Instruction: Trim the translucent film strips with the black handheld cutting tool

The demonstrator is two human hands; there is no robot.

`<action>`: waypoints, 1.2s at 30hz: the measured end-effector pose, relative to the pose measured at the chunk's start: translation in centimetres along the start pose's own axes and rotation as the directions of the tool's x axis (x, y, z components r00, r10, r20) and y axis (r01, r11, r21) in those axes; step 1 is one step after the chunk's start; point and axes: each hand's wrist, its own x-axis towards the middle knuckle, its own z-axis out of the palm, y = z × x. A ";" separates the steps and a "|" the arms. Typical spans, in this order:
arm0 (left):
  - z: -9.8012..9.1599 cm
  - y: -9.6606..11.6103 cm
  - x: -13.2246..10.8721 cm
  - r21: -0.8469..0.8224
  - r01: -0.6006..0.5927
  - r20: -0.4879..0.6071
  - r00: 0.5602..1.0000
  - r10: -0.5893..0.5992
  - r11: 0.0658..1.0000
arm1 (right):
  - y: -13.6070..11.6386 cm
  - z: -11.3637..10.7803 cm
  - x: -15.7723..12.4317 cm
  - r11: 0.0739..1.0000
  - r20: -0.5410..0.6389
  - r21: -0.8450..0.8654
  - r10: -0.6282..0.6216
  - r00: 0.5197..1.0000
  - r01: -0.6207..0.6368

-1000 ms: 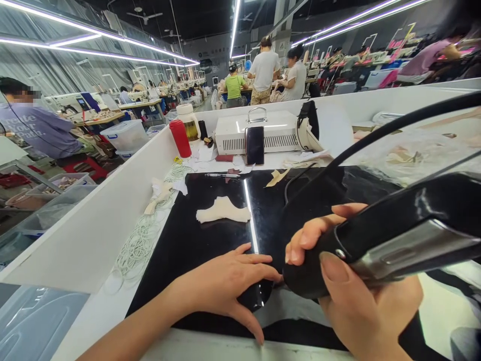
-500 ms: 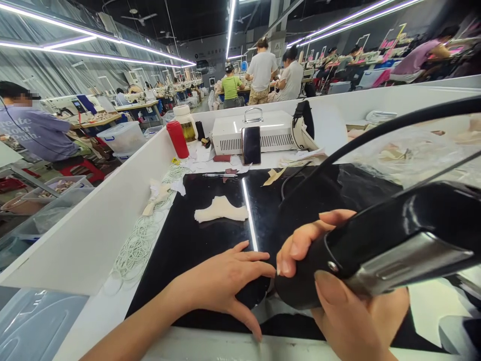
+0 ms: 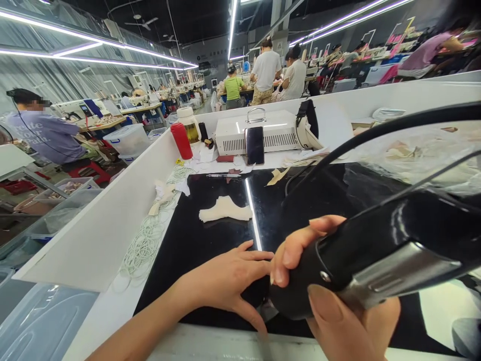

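Observation:
My right hand [image 3: 338, 301] is wrapped round a black corded handheld tool [image 3: 398, 240] with a silver metal strip along its side. The tool slants across the right foreground, its rounded end low and toward the left; what lies under that end is mostly hidden. Beside it, my left hand [image 3: 233, 281] has its fingers spread over the glossy black board [image 3: 188, 245], thumb apart, with the fingertips close to the tool's end. Beyond my left hand lies a cream, roughly T-shaped piece of fabric [image 3: 224, 210].
Loops of pale green cord [image 3: 145, 248] lie along the left wall [image 3: 82, 230]. At the back are a vented white box [image 3: 259, 131], a phone [image 3: 255, 146], a red bottle [image 3: 181, 141] and a pen [image 3: 224, 175]. A thick black cable [image 3: 361, 134] arches across the right. Several people work at tables beyond.
The view has shifted slightly, so the scene sits a little further right. My right hand and the tool appear slightly further left, tool end nearer my left hand, whose fingers remain spread.

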 end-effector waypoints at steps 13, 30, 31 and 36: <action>0.1 -0.1 -0.4 0.024 -0.049 -0.077 0.996 0.051 0.999 | -0.3 -0.7 1.0 0.993 -0.012 0.115 -0.006 1.000 0.007; 0.2 0.4 -1.1 0.224 0.221 -0.482 0.872 -0.089 0.949 | -0.3 -3.0 2.5 0.997 -0.174 0.080 -0.006 0.985 0.020; 0.6 1.0 -0.9 0.170 0.214 -0.456 0.882 -0.116 0.962 | -0.3 -2.8 2.4 0.996 -0.175 0.091 -0.001 0.985 0.017; 2.0 2.8 -0.1 0.031 0.203 -0.266 0.946 -0.187 0.979 | 0.2 -2.3 2.0 0.998 -0.180 0.064 -0.002 0.984 0.014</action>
